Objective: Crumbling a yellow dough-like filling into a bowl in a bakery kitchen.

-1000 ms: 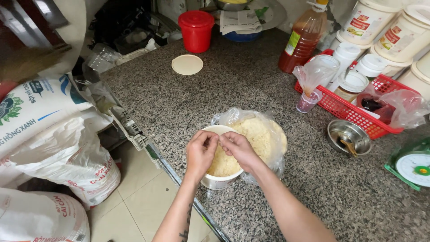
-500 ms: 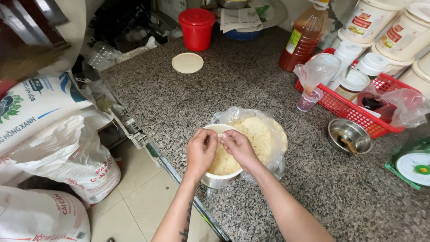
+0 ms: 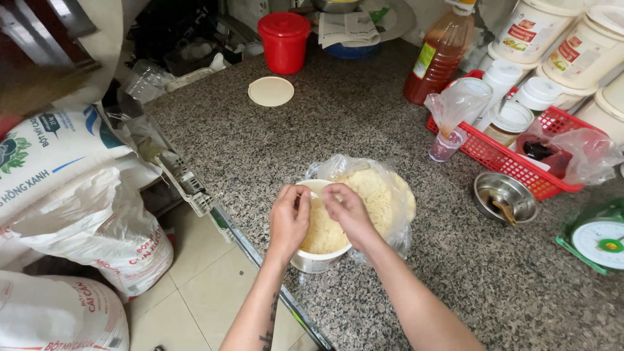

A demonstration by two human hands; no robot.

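At the near edge of the speckled granite counter (image 3: pixel 312 136), both forearms reach in over a white tub (image 3: pixel 316 260) filled with pale yellow crumbly grain. The left hand (image 3: pixel 289 218) curls over the tub's left rim with fingers bent inward, and the right hand (image 3: pixel 348 209) meets it above the filling, fingertips pinched together; whatever small thing they pinch between them cannot be made out. Just behind the tub, touching it, a clear plastic bag (image 3: pixel 383 195) holds more of the same yellow grain. To the left, below the counter edge, printed white sacks (image 3: pixel 84 214) are stacked on the tiled floor. Off to the right stand a small steel bowl (image 3: pixel 506 196) with a spoon in it and a green kitchen scale (image 3: pixel 598 240). Beyond them a red plastic basket (image 3: pixel 520 159) carries white-lidded jars. Farther back lie a round cream lid (image 3: pixel 271 91), an amber oil bottle (image 3: pixel 441 55) and a red lidded canister (image 3: pixel 284 42).
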